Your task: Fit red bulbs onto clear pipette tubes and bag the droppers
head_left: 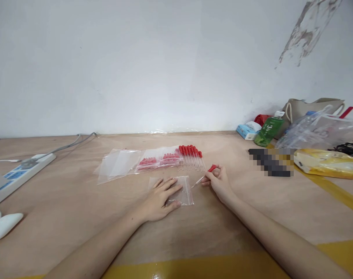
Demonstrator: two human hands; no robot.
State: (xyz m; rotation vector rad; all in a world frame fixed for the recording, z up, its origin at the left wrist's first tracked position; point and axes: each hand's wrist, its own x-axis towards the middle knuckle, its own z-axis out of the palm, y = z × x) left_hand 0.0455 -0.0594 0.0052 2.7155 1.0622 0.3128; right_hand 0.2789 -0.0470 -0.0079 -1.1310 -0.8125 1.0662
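My left hand [163,197] lies flat with spread fingers on a small clear zip bag [185,195], whose zip edge is on the right. My right hand [218,182] pinches a dropper [211,168] by its red bulb. The clear thin tube slants down to the left, its tip close to the bag's zip edge. Behind the hands, a row of red-bulbed droppers [191,152] lies side by side. Left of them are filled zip bags [157,161] with red bulbs showing through, then a stack of flat clear bags [117,164].
A power strip [34,164] with cables and a white mouse-like object [6,226] are at left. On the right stand a green bottle [269,131], a tissue pack [246,131], a yellow packet [329,164] and plastic bags [324,126]. A blurred-out dark object [271,162] lies nearer.
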